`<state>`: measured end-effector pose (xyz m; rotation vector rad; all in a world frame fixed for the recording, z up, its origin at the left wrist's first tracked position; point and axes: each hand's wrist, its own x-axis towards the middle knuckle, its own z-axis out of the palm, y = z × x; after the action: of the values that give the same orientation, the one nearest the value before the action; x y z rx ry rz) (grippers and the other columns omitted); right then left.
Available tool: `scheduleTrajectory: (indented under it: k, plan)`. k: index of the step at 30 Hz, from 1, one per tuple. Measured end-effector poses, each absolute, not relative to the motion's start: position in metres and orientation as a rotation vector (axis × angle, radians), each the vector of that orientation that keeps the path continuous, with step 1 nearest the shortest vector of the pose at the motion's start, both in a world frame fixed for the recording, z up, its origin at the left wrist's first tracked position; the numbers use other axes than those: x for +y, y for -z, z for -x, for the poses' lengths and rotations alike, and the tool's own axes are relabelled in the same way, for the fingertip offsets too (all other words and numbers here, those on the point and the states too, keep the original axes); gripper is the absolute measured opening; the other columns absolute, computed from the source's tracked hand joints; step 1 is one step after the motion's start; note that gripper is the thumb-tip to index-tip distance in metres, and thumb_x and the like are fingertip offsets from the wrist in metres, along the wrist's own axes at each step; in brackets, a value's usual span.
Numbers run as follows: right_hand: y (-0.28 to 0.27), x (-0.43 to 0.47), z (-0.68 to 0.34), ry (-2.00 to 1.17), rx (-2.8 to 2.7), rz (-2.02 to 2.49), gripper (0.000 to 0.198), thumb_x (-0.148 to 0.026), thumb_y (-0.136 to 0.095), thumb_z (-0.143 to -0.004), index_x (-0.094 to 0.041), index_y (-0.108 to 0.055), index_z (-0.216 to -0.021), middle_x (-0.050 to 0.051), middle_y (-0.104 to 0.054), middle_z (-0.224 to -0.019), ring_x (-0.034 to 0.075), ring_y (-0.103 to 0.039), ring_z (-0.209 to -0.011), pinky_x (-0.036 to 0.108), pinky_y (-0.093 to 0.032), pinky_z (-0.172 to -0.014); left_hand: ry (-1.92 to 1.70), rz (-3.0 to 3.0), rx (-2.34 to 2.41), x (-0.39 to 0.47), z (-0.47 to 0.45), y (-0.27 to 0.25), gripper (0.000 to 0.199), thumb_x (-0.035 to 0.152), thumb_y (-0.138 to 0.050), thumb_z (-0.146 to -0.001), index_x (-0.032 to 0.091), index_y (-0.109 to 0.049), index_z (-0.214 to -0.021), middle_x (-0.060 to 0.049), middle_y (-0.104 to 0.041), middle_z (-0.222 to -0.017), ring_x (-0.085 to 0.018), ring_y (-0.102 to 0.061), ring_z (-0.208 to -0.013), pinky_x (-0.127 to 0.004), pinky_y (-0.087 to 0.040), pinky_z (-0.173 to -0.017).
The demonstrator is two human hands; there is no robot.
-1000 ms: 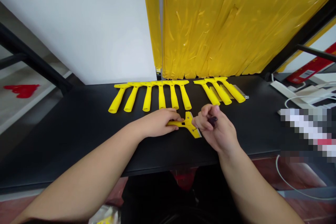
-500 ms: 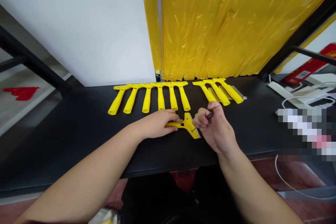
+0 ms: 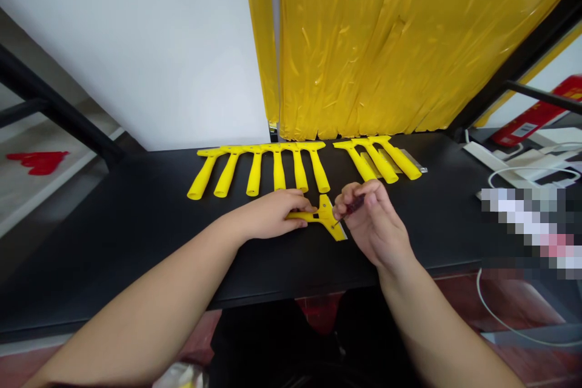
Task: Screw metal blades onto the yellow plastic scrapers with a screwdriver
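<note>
A yellow scraper point(image 3: 328, 218) lies flat on the black table, its blade edge facing right. My left hand point(image 3: 277, 214) is closed around its handle, thumb on the near side and fingers on the far side. Between the fingers and thumb of my right hand point(image 3: 375, 218) is a small screwdriver point(image 3: 354, 204) with a dark reddish handle. Its thin shaft slants down to the left, and the tip is at the screw in the near half of the scraper head. A second screw shows in the far half.
Several yellow scraper handles point(image 3: 254, 173) stand side by side along the back left. Three more yellow handles point(image 3: 384, 160) lie back right, with clear plastic pieces under them. White power strips and cables point(image 3: 522, 163) crowd the table's right end, near a red package point(image 3: 531, 118).
My right hand's fingers have shifted around the screwdriver handle, the thumb and index finger coming down and closing on it. My left hand and the scraper stay in place.
</note>
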<state>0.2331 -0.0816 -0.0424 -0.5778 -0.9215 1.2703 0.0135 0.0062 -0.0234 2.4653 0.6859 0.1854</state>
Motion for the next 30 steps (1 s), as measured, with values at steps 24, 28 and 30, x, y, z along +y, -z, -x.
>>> scheduleTrajectory:
  k: [24, 28, 30]
  plan:
    - [0.0408, -0.0808, -0.2307, -1.231, -0.962, 0.572, 0.027, -0.05, -0.073, -0.096, -0.027, -0.063, -0.087, 0.0, -0.058, -0.081, 0.018, -0.056, -0.074, 0.036, -0.047, -0.071, -0.195, -2.442, 0.685, 0.0089, -0.0118, 0.0258, 0.024, 0.025, -0.071, -0.099, 0.019, -0.074, -0.122, -0.01, -0.074, -0.118, -0.026, -0.071, -0.108, -0.04, -0.056, -0.097]
    - [0.0434, -0.0819, -0.232, -1.307, -1.015, 0.508, 0.042, -0.068, -0.057, -0.101, -0.028, -0.067, -0.097, -0.007, -0.034, -0.055, 0.014, -0.032, -0.052, 0.034, -0.04, -0.062, -0.21, -2.422, 0.672, 0.0092, -0.012, 0.0258, 0.022, 0.023, -0.07, -0.099, 0.019, -0.073, -0.12, -0.009, -0.073, -0.119, -0.024, -0.071, -0.108, -0.04, -0.055, -0.099]
    - [0.0436, -0.083, -0.2324, -1.296, -0.999, 0.498, 0.039, -0.07, -0.067, -0.094, -0.032, -0.064, -0.102, -0.008, -0.036, -0.059, 0.014, -0.032, -0.055, 0.033, -0.039, -0.063, -0.215, -2.429, 0.659, 0.0092, -0.0119, 0.0259, 0.022, 0.023, -0.07, -0.099, 0.019, -0.074, -0.121, -0.009, -0.073, -0.119, -0.024, -0.071, -0.109, -0.04, -0.055, -0.099]
